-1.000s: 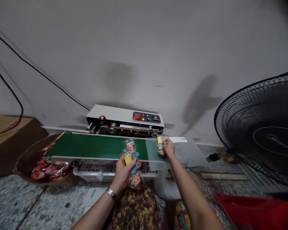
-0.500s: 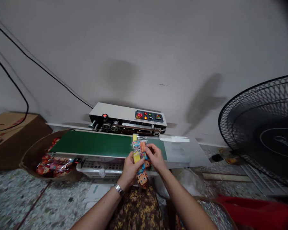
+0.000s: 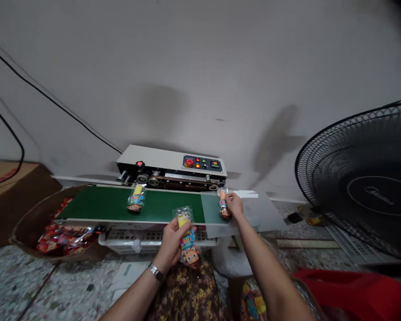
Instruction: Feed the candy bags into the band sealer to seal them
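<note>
The right hand [image 3: 234, 205] pinches the right side of an orange-topped packet [image 3: 223, 201] over the pale sheet [image 3: 270, 218], near the machine [image 3: 163, 157]; the left hand [image 3: 169, 246] grips a yellow-topped packet [image 3: 188, 240] in front of the green belt [image 3: 102, 203]. Good handling here likely means keeping the pinched packet flat, its top edge square to the rollers, fingertips well clear.

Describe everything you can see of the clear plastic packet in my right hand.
The clear, plastic-looking packet shows an orange, striped part at its top, blue lettering midway and a cartoon face below. It seems to lie face up on the translucent, pale sheet, top end towards the long, off-white machine. Your right hand holds its right edge. Whether it's sealed is unclear.
</note>
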### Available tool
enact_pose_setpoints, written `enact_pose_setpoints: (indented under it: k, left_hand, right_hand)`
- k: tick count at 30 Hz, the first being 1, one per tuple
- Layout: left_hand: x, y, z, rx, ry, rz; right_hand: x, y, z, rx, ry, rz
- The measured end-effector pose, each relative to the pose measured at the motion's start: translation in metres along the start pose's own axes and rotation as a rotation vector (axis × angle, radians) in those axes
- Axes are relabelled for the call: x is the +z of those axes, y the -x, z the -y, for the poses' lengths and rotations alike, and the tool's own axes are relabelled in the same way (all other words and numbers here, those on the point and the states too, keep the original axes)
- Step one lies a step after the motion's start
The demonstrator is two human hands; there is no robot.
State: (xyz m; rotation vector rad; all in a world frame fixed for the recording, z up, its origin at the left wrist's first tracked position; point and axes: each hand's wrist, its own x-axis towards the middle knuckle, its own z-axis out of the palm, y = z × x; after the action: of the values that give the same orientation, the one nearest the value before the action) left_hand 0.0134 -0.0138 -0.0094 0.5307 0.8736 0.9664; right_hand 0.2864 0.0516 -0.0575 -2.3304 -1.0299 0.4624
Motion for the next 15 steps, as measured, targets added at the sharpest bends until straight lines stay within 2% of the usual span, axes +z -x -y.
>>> enact_pose_setpoints:
  k: [5,7,9,11,13,14,15]
  left_hand:
    - [0.000,0.001,-0.006,-0.005,0.065,0.063]
    - [0.001,0.001,-0.008,-0.005,0.100,0.081]
    - [0.003,0.000,-0.011,0.004,0.120,0.089]
    - [0.006,-0.002,-0.014,0.043,0.112,0.073]
    - [0.010,-0.005,-0.015,0.105,0.098,0.031]
    - [0.011,-0.007,-0.015,0.139,0.096,0.007]
    - [0.013,-0.009,-0.015,0.170,0.096,-0.014]
  right_hand:
    - [0.010,0.004,0.028,-0.059,0.104,0.040]
    - [0.008,0.015,0.038,-0.141,0.100,-0.002]
    - [0.005,0.036,0.048,-0.283,-0.023,-0.015]
    - [0.003,0.065,0.055,-0.399,-0.287,0.135]
    - [0.004,0.099,0.060,-0.427,-0.539,0.400]
    - [0.005,0.114,0.061,-0.431,-0.602,0.497]
    - [0.006,0.128,0.061,-0.437,-0.632,0.536]
